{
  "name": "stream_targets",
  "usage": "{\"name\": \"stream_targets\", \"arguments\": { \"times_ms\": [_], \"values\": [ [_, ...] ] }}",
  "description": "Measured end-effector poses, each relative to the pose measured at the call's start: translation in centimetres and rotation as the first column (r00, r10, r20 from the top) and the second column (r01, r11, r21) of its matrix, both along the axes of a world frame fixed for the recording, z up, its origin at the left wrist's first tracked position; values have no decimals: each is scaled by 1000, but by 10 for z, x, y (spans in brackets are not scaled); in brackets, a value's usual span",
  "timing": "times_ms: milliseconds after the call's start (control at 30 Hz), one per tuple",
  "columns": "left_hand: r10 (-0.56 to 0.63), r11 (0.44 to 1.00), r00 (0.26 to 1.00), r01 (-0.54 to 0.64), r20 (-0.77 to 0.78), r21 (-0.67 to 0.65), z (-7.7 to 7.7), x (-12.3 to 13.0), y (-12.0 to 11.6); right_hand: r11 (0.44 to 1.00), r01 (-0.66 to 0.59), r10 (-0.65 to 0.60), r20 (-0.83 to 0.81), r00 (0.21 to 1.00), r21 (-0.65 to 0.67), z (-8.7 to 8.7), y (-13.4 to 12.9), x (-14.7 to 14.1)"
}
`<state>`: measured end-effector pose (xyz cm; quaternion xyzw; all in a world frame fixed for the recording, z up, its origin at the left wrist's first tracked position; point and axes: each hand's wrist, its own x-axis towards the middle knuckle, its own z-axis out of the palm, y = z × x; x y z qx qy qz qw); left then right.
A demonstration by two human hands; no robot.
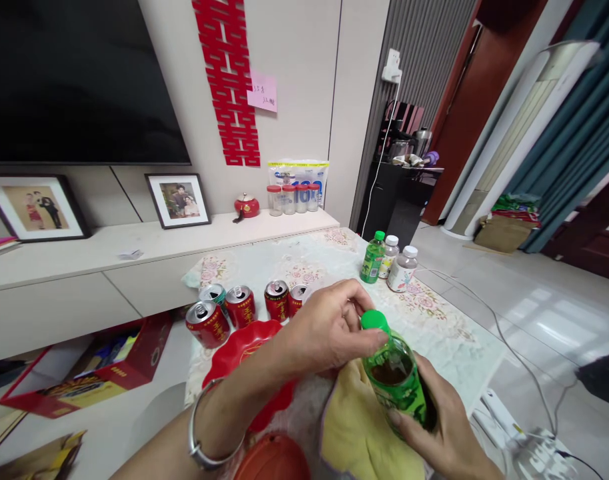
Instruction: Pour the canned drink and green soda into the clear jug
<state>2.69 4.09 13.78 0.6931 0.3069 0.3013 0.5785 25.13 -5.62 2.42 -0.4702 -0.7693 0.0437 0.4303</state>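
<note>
My right hand (442, 417) is wrapped around the body of a green-labelled drink bottle (397, 383) with dark liquid inside. The bottle leans a little, and my left hand (337, 323) has its thumb and fingers closed on the green cap (374, 321) at the top. Whether the cap is loose I cannot tell. Under the bottle lies a yellow cloth (357, 427), partly covered by it. A red scalloped plate (219, 363) sits beneath my left forearm, which wears a silver bangle.
Several opened drink cans (208, 325) stand behind the plate. A second green bottle (372, 259) and two white-capped bottles (403, 270) are at the table's right edge. A reddish-brown round object (273, 460) is at the front. Cables (509, 353) run across the floor at right.
</note>
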Motion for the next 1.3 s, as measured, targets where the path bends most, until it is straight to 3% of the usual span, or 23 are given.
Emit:
{"name": "stream_targets", "arguments": {
  "times_ms": [200, 300, 433, 600, 733, 800, 967, 1067, 1133, 1200, 1300],
  "values": [
    [247, 967, 963, -253, 106, 40, -17, 13, -14, 999, 48, -51, 121, 991, 23, 3, 0, 3],
    [170, 969, 977, -190, 129, 158, -15, 5, -14, 998, 61, -63, 170, 983, 16, 6, -1, 4],
    [66, 952, 997, -73, 33, 296, -13, -10, -10, 999, 42, -46, 184, 982, 24, 12, 1, 0],
    [320, 879, 939, -343, 123, 332, -18, -11, -12, 999, 38, -41, 200, 979, 19, 13, 0, -2],
    [458, 833, 835, -523, 305, 181, -27, -22, -13, 990, 115, -135, 278, 951, 86, 13, -1, 14],
    [555, 784, 742, -618, 376, 61, -40, -33, -12, 984, 139, -168, 335, 927, 107, 16, 1, 27],
    [840, 499, 435, -854, 323, -147, -103, -53, -9, 972, 196, -234, 441, 866, 132, 25, 14, 56],
    [898, 418, 379, -893, 225, -166, -143, -55, -13, 971, 176, -235, 496, 836, 163, 29, 20, 67],
    [915, 383, 358, -915, 185, -126, -163, -55, -18, 972, 160, -227, 524, 821, 170, 32, 22, 71],
    [916, 380, 365, -923, 170, -67, -174, -56, -21, 974, 151, -221, 545, 809, 171, 35, 23, 73],
    [905, 394, 383, -919, 184, -27, -179, -58, -23, 973, 124, -217, 581, 785, 196, 41, 25, 75]
  ]
}}
